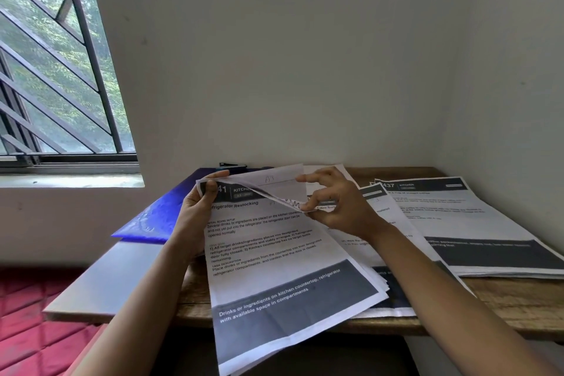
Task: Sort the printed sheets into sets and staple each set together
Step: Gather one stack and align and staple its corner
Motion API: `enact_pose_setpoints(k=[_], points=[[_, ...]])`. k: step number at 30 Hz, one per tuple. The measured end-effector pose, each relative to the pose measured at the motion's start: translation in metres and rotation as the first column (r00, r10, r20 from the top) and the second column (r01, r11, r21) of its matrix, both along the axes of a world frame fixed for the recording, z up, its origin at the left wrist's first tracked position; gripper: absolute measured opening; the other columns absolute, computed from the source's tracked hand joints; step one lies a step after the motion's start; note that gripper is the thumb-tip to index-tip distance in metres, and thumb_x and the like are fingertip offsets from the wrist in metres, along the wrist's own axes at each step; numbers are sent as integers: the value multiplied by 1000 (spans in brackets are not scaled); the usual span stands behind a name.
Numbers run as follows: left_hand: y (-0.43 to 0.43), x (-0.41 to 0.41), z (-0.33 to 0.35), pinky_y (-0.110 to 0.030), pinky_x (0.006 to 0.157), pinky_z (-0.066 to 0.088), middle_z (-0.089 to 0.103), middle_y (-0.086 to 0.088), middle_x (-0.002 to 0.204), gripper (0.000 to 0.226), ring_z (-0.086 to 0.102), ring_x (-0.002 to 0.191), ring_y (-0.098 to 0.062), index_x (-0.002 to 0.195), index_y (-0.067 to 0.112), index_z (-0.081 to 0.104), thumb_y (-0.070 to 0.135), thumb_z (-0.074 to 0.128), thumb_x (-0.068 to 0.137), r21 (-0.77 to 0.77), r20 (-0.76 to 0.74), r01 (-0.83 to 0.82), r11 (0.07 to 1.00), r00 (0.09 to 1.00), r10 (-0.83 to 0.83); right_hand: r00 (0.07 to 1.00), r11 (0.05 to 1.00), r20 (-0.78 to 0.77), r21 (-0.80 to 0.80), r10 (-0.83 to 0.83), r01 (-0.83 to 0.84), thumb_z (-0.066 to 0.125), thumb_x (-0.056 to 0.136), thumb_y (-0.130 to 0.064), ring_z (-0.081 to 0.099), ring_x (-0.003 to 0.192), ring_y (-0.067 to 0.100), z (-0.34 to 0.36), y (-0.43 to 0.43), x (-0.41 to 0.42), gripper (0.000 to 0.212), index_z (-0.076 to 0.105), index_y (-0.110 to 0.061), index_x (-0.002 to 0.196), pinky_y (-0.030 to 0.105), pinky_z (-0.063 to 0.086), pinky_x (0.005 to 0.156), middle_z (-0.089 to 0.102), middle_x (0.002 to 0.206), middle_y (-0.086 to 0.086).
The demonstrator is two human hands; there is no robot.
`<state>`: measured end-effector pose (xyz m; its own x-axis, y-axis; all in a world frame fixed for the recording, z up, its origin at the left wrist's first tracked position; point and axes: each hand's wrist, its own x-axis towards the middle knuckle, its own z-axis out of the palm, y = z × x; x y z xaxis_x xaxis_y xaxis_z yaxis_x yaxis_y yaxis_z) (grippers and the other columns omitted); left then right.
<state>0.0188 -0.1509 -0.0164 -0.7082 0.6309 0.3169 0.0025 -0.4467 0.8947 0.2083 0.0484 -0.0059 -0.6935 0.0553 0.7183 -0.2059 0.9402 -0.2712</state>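
While the left hand [195, 210] gripped a top corner of the "Refrigerator Restocking" sheet [274, 253], the right hand [338, 207] pinched its folded-back corner; a "437 KITCHEN" stack [488, 223] lay on the tabletop [503, 293].

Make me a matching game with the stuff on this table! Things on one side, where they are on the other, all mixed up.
Things
1. stapler
2. blue folder
3. Refrigerator Restocking sheet
4. 437 stack

Places
A. right end of the table
B. pinched by the left hand and right hand
C. at the back, by the wall
D. left side, nearest the window

Pairs: 1-C, 2-D, 3-B, 4-A
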Motion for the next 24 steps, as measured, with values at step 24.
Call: enact_pose_setpoints(k=[24], points=[[0, 6, 2, -31, 66, 59, 71, -5, 90, 63, 68, 75, -16, 98, 27, 74, 64, 86, 48, 36, -56, 129, 991, 990, -126, 974, 973, -10, 58, -225, 225, 72, 79, -8, 24, 123, 5, -5, 17, -10, 17, 61, -17, 87, 30, 24, 100, 54, 137, -3]])
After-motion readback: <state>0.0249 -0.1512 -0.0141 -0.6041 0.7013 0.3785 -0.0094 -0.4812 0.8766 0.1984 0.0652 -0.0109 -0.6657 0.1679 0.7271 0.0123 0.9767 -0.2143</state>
